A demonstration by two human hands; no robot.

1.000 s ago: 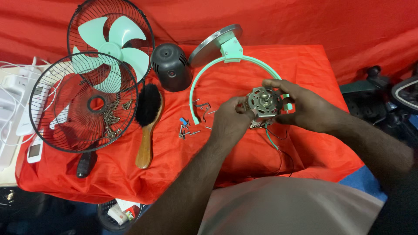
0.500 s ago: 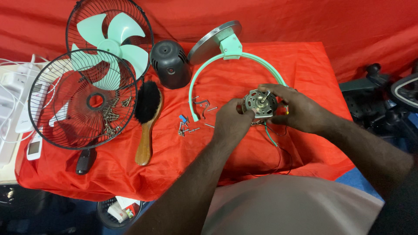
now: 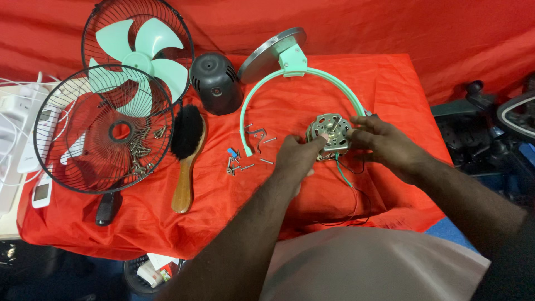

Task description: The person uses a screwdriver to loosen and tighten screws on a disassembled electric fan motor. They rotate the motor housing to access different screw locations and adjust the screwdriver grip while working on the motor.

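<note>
A small metal fan motor (image 3: 330, 132) is held between both hands just above a red cloth-covered table (image 3: 390, 83), inside the curve of a mint-green stand arc (image 3: 301, 78). The left hand (image 3: 298, 159) is closed on the motor's near-left edge, thumb pressed against the housing; the right hand (image 3: 384, 142) is cupped around its right side, fingers narrowed on the casing. Compared with a second ago, the motor has been lowered and brought nearer the cloth, and the hands have been drawn closer about it; its perforated face is now turned up towards the camera, which suggests it is being steadied for inspection. Green and black wires (image 3: 344, 174) are trailed from beneath it across the cloth. To the left, loose screws and a bent clip (image 3: 245, 159) are scattered, beside a wooden-handled brush (image 3: 186, 147), a black motor cover (image 3: 214, 83), a wire guard (image 3: 103, 131) and a pale green blade (image 3: 142, 53) set in the rear guard.
</note>
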